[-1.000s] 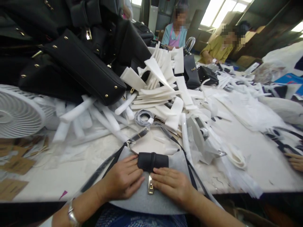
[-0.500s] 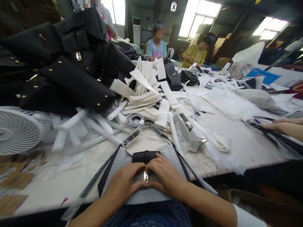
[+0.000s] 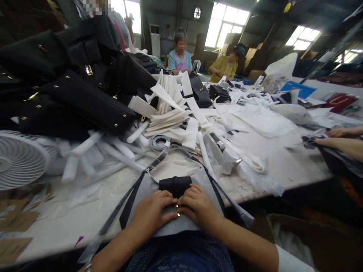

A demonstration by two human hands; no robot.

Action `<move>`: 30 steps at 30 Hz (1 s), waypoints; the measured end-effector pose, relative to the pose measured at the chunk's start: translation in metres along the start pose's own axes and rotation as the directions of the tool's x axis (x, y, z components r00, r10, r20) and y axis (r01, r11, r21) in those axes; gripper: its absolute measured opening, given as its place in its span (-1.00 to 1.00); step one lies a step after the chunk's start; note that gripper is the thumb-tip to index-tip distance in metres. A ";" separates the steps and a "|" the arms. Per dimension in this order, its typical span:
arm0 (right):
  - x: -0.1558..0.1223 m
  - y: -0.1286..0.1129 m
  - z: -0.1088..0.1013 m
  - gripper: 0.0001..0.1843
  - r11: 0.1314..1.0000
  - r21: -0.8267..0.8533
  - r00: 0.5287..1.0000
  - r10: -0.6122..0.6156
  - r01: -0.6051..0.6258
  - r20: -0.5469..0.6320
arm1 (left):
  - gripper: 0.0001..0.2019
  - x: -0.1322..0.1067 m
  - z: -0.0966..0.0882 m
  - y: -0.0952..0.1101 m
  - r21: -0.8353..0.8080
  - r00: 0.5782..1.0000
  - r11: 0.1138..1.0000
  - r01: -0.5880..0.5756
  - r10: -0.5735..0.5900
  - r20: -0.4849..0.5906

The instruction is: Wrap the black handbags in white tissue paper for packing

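In front of me at the table's edge lies a black handbag (image 3: 124, 215), its front covered by a pale grey sheet (image 3: 138, 190). A black rolled tab (image 3: 174, 183) crosses its upper middle, with a small shiny metal clasp (image 3: 178, 210) below. My left hand (image 3: 154, 209) pinches the clasp from the left, fingers bent and thumb beneath. From the right, my right hand (image 3: 200, 206) closes on the same clasp, fingertips just under the tab. The fingers partly hide the clasp. Plastic-wrapped straps (image 3: 112, 221) trail down both sides of the bag.
Black handbags (image 3: 85, 102) are heaped at the left, behind a white fan (image 3: 22, 160). White foam strips (image 3: 167, 121) pile up ahead. A coil (image 3: 159, 142) lies beyond the bag. Another person's hands (image 3: 340, 138) work at the right edge; several people are behind the table.
My fingers have closed in around the clasp, narrowing the gap between my hands. The view has shifted, and the other person's hands at the right have moved on their dark item.
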State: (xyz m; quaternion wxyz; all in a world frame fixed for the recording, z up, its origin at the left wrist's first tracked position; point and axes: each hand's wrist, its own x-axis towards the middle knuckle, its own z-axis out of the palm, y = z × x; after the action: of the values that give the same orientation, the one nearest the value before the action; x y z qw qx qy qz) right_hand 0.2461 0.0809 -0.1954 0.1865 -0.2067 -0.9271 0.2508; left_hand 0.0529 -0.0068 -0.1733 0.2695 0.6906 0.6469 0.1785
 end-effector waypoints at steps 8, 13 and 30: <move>0.013 0.002 -0.010 -0.85 0.912 -0.225 0.926 -0.289 0.344 0.243 | -0.79 0.003 -0.006 0.004 0.047 1.000 0.999 0.004 -0.004 0.012; 0.025 0.000 -0.012 -0.86 0.866 -0.308 0.884 -0.265 0.394 0.386 | -0.86 -0.001 -0.002 0.002 0.058 1.000 0.998 -0.003 0.004 -0.024; -0.008 -0.026 -0.034 -0.63 0.909 -0.412 0.996 0.085 -0.066 0.028 | -0.69 -0.010 0.010 -0.010 0.095 0.976 0.986 -0.134 0.148 -0.160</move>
State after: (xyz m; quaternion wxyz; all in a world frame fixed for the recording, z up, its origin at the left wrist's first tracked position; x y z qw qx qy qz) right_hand 0.2604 0.0702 -0.1562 0.1081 -0.2712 -0.9544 0.0623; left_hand 0.0496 -0.0182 -0.1858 0.1721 0.7282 0.6234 0.2268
